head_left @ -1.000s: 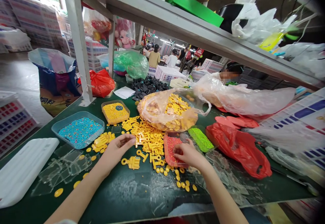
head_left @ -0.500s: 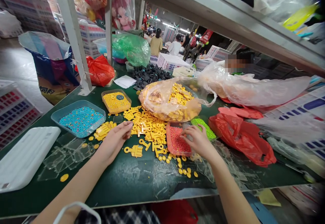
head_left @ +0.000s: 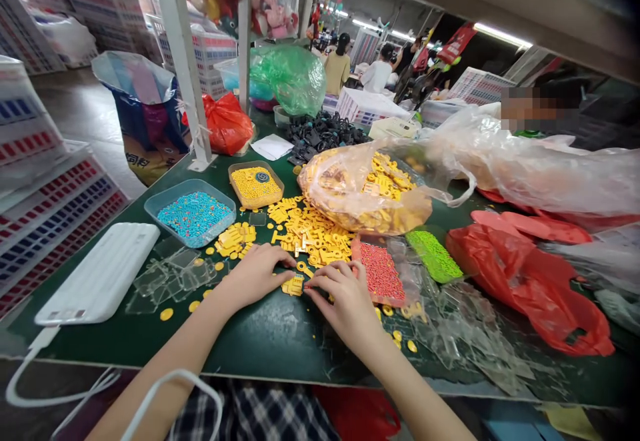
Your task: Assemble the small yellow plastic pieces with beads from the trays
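Yellow piece lies by the left hand, grip unclear — right hand pinches a red bead.

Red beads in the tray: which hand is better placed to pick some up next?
Probably the right hand: it is close beside the red beads, while the left hand is farther away, beyond the yellow plastic piece.

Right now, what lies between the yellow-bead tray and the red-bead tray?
In the head view, a heap of loose yellow plastic pieces lies between the yellow-bead tray and the red-bead tray.
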`<state>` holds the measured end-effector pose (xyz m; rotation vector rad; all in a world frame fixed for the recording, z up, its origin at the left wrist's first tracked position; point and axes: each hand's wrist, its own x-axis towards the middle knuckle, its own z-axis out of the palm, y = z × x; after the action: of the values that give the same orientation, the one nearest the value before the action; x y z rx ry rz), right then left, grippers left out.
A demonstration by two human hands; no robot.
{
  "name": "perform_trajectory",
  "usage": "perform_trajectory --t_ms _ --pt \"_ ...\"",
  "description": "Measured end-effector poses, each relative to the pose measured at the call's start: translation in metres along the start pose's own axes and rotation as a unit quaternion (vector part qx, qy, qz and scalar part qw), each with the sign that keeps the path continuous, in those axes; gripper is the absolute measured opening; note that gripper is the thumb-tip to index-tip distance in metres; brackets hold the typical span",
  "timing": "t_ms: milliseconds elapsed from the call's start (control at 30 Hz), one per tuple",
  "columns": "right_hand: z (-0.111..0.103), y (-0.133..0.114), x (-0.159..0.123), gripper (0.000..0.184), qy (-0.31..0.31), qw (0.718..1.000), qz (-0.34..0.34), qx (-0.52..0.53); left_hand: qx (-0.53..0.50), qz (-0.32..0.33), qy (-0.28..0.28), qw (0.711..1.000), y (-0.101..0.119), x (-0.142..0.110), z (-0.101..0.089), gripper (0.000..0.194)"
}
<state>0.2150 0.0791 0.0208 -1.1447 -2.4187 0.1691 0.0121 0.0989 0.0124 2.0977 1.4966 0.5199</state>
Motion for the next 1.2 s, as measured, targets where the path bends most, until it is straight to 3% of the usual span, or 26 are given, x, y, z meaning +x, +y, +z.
perform_trajectory --t_ms 267,933,1200 --pt "0.021 0.007 0.007 0.003 -0.05 0.997 0.029 0.053 0.034 -0.032 -0.044 0.998 0.011 -0.002 -0.002 0.013" --pt "0.031 0.016 -0.003 0.016 -0.005 0.997 0.025 0.073 0.044 -0.039 -0.058 0.997 0.013 -0.001 -0.008 0.012" --pt "0.032 0.015 -0.005 0.017 0.007 0.997 0.022 0.08 0.016 -0.051 -0.074 0.996 0.007 -0.003 -0.021 0.014"
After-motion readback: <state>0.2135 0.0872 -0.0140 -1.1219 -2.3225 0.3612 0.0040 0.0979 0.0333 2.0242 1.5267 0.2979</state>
